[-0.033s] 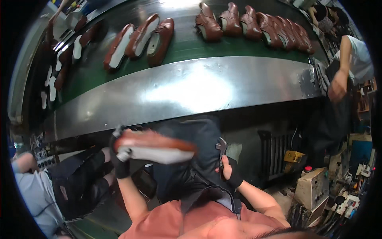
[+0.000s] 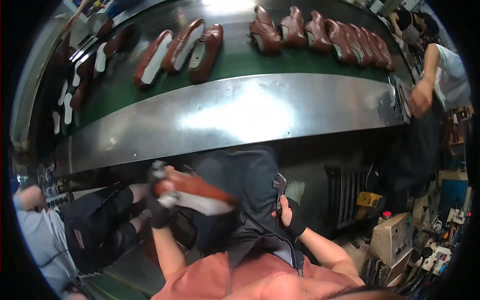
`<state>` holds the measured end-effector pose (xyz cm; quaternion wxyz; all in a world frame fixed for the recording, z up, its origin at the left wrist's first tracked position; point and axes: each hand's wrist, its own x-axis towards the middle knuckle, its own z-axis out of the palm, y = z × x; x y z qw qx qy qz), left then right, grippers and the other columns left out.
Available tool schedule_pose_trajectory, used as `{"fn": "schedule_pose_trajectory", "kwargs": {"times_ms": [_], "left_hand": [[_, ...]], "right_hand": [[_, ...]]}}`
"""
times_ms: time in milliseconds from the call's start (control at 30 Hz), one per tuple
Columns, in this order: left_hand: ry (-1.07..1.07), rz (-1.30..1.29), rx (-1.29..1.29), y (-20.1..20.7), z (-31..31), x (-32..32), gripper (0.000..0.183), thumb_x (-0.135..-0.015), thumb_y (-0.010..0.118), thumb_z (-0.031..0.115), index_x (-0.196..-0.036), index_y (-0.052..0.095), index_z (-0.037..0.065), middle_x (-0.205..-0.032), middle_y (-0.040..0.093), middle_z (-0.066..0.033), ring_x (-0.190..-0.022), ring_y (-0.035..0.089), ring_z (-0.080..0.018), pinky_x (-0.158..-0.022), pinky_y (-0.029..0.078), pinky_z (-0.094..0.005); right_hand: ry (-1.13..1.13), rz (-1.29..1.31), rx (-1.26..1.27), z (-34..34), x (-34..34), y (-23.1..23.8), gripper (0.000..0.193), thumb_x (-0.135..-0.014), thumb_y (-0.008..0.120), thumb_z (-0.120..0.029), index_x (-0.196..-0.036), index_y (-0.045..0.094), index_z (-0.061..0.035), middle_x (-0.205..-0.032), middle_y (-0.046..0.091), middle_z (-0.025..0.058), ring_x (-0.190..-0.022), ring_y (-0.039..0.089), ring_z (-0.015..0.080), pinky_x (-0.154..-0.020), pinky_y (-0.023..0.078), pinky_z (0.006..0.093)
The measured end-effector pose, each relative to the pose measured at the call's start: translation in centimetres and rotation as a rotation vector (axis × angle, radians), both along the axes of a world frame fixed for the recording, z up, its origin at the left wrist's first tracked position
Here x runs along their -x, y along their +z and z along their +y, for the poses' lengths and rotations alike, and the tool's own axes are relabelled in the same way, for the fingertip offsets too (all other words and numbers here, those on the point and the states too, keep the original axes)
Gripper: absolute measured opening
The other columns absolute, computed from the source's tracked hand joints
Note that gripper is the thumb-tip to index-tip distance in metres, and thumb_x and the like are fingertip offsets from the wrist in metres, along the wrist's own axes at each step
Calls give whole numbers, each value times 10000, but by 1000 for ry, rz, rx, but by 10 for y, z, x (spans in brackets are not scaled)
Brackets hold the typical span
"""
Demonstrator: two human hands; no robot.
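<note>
Over my lap, my left hand (image 2: 161, 207), in a dark fingerless glove, is closed on the heel end of a reddish-brown shoe (image 2: 195, 187). Its pale underside faces partly toward me, and motion blurs the shoe. Pieces of metal-coloured hardware show by the heel, too smeared to name. My right hand (image 2: 286, 214), gloved the same way, grips metal pincers (image 2: 280, 183) with the curved head pointing up. The pincers and the shoe are apart. Dark cloth (image 2: 237, 175) covers my lap beneath both hands.
A steel ledge (image 2: 150, 130) runs in front of me along a green belt (image 2: 230, 65). Several brown shoes (image 2: 205, 55) lie on the belt, with more shoes (image 2: 342, 40) at right. Co-workers sit left (image 2: 95, 225) and stand right (image 2: 422, 95). A grey machine box (image 2: 392, 237) stands lower right.
The shoe in my left hand has tilted, its far end swinging down and left. My right hand stays nearly still. The co-worker's hand at right has moved slightly up.
</note>
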<state>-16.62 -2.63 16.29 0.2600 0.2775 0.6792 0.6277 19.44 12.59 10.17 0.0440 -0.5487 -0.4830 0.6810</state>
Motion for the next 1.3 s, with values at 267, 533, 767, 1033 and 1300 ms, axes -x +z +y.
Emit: {"fn": "schedule_pose_trajectory", "kwargs": {"times_ms": [267, 533, 767, 1033, 1300], "left_hand": [[-564, 923, 78, 27, 67, -80, 362, -796, 689, 213, -1112, 638, 44, -1189, 614, -161, -1122, 579, -333, -999, 425, -452], [-455, -513, -301, -53, 105, -88, 648, -903, 435, 627, -966, 669, 26, -990, 658, -90, -961, 606, -205, -885, 476, -367], [-400, -232, -305, -56, 97, -91, 746, -940, 292, 652, -932, 669, 9, -990, 665, -101, -969, 606, -207, -902, 464, -369], [-454, -293, -359, -57, 67, -110, 439, -918, 475, 421, -1029, 656, 37, -1045, 668, -119, -1116, 563, -285, -1056, 343, -443], [-363, -256, -104, -47, -29, -185, 720, -913, 464, 591, -1315, 459, -7, -1361, 476, -196, -1275, 443, -300, -1080, 335, -441]], "right_hand": [[129, 138, -35, -16, 4, 51, 485, -1005, 421, -429, -804, 565, -11, -673, 571, 36, -648, 609, 120, -619, 486, 267], [287, 307, -17, -42, 39, 51, 446, -1038, 356, -379, -1060, 599, -6, -997, 622, -12, -900, 562, 74, -837, 443, 235], [280, 414, 236, -35, 74, 68, 499, -1032, 332, -421, -914, 597, -14, -801, 615, 32, -721, 557, 117, -701, 465, 302], [506, 104, -609, -72, 57, 33, 207, -961, 460, -174, -961, 582, -7, -872, 610, 242, -783, 584, 425, -708, 463, 445], [945, 331, -912, -94, -51, 12, 208, -929, 503, -167, -1061, 567, -20, -1034, 603, 224, -959, 589, 376, -848, 469, 438]]}}
